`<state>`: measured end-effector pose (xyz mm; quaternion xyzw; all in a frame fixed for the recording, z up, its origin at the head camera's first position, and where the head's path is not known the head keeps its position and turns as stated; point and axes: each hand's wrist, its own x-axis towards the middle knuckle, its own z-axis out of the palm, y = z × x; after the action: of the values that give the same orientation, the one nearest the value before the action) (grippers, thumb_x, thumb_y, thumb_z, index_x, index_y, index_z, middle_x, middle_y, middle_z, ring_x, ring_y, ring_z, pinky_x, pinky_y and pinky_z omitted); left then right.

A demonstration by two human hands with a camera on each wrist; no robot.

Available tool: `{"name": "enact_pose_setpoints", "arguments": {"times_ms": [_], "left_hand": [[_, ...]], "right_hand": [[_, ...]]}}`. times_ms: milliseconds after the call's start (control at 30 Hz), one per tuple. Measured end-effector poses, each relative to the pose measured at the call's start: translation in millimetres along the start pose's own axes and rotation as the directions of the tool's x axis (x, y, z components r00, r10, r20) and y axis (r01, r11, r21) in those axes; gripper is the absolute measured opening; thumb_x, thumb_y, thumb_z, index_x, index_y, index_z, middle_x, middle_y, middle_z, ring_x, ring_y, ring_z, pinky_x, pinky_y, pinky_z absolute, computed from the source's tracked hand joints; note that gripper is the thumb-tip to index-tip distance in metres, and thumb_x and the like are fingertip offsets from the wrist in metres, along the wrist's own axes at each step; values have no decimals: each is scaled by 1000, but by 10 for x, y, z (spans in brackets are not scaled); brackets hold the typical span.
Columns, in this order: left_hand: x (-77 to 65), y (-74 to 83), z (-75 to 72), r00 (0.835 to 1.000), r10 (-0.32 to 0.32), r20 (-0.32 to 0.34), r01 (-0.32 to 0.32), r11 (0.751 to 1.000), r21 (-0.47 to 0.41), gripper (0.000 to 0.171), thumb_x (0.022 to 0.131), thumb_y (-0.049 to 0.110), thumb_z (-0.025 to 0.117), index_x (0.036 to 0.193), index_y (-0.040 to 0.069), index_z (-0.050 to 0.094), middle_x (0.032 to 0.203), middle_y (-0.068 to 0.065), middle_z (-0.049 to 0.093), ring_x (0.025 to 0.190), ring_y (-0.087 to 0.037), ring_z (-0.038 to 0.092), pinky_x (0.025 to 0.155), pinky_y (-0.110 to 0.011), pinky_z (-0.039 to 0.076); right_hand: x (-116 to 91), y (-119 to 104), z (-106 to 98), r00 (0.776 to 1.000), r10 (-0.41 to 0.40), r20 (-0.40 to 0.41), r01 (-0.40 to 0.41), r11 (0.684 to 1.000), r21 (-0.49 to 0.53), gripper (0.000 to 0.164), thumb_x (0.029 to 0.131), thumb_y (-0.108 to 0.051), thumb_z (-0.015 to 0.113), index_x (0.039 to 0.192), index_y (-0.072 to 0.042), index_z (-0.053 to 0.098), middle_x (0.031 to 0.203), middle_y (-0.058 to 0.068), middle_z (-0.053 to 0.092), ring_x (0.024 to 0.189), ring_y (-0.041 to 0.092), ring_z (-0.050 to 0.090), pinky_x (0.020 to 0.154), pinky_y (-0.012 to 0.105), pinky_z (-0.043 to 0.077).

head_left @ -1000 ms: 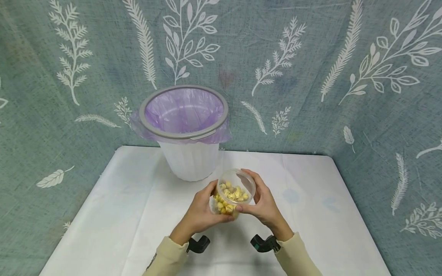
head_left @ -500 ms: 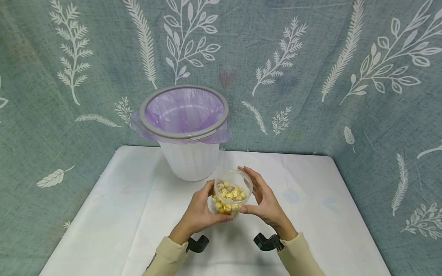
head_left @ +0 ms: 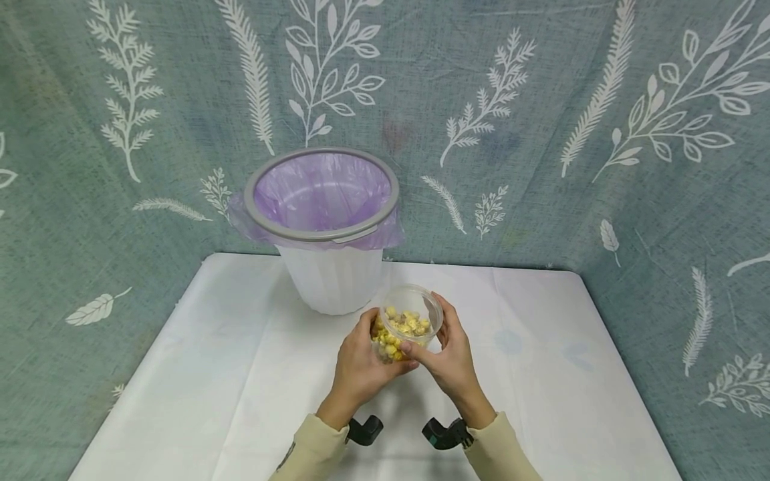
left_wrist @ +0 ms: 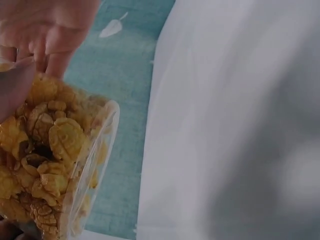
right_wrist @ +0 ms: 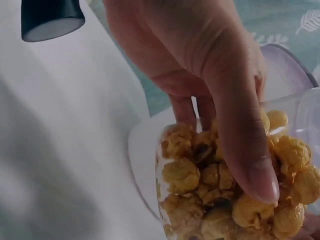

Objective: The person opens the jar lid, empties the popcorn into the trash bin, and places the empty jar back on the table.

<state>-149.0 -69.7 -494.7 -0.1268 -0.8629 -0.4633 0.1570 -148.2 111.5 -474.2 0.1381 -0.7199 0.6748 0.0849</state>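
Observation:
A clear plastic jar of yellow popcorn is held tilted above the white table, its round rim turned up toward the head camera. My left hand grips the jar's left side, thumb across its near lower part. From the right, my right hand grips it near the rim, with the thumb on the near side and the other fingers behind. Caramel-coated popcorn shows through the jar wall in the left wrist view. The right thumb lies flat along the jar wall in the right wrist view.
A white bin with a grey rim ring and a purple liner bag stands at the table's back left, just beyond the jar. White cloth covers the table. A green leaf-patterned curtain encloses the back and sides.
Both hands draw closer together and lift the jar slightly away from me. The right thumb, lower at the jar's side half a second ago, now presses near the rim.

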Motion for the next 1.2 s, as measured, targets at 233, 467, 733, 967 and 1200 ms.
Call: {"name": "enact_pose_setpoints", "arguments": {"times_ms": [233,467,733,967,1200], "left_hand": [[13,-35,-72,997,19,76,-13,997,-72,107,63,42,103,147,3,50,132,-11,67,118,-25,67,97,-50,57],[48,-82,-228,978,68,199,-20,972,-234,102,66,33,103,149,6,51,135,0,67,123,-17,64,103,-50,54],[88,-131,-372,927,136,348,-20,948,-317,97,67,31,103,149,17,54,135,5,68,126,-17,64,110,-49,50],[83,-174,-379,922,167,350,-41,940,-340,95,68,30,102,148,15,53,135,3,69,125,-19,65,109,-50,51],[47,-217,-299,983,67,169,-26,972,-234,101,65,31,104,148,10,51,139,0,65,126,-19,64,106,-53,51]], "right_hand": [[10,-51,-48,999,4,38,-4,1000,7,94,84,-9,89,161,-7,36,157,11,48,144,29,48,119,57,36],[75,-73,-179,976,-70,207,53,995,85,93,83,-10,91,160,-10,38,158,12,45,147,34,43,123,41,33],[140,-90,-304,909,-132,395,46,974,220,92,85,-12,89,160,-4,37,158,27,39,145,36,43,118,45,40],[135,-92,-336,893,-107,437,7,975,223,95,86,-9,88,163,-7,33,162,24,36,150,37,36,123,44,34],[46,-41,-256,953,-99,286,74,992,99,97,89,-11,86,164,-1,26,168,17,32,156,38,28,125,33,27]]}}
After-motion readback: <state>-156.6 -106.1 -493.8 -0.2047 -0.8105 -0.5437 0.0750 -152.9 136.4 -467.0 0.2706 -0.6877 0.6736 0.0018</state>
